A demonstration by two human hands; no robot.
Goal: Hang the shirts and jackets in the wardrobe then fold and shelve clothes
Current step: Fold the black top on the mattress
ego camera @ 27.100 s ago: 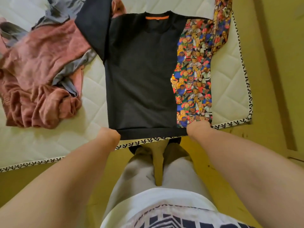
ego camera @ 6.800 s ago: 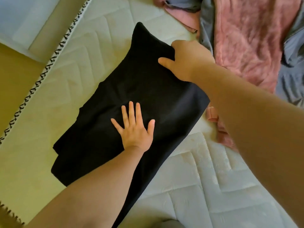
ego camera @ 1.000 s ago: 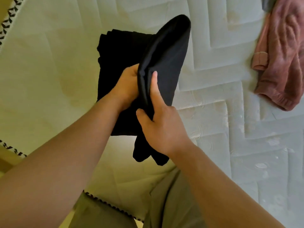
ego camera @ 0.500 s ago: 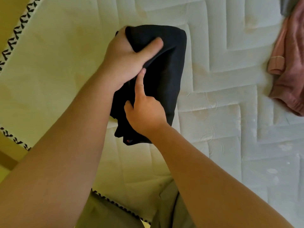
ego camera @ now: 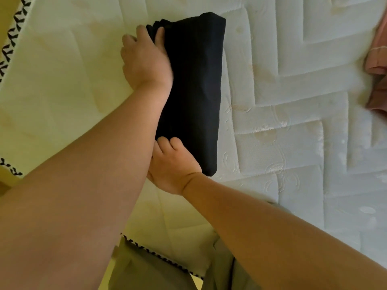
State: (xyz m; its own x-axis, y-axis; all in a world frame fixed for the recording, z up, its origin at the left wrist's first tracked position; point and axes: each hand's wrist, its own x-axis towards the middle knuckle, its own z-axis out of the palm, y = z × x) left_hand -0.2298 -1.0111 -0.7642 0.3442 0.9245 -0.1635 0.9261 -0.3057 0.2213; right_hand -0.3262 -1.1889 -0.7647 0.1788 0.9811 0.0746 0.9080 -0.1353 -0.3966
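black shirt (ego camera: 194, 84) lies folded into a narrow, thick bundle on the quilted mattress (ego camera: 293, 122), running from twelve o'clock down toward the middle of the view. left hand (ego camera: 146, 59) is on the bundle's long side at about eleven o'clock, thumb laid over the top of the fabric and fingers curled down the edge, so it's gripping that side. right hand (ego camera: 173, 166) comes in at the bundle's six o'clock end, fingers curled under the near corner, holding it from below. looks like a lift being set up, or one last squeeze to square the stack, i can't tell which. on progress: this piece reads as folded but not yet shelved. over at three o'clock a pink garment (ego camera: 377, 70) lies loose at the frame edge, unfolded, so more folding is left. no wardrobe or shelf in view, so the hanging part can't be judged from here.
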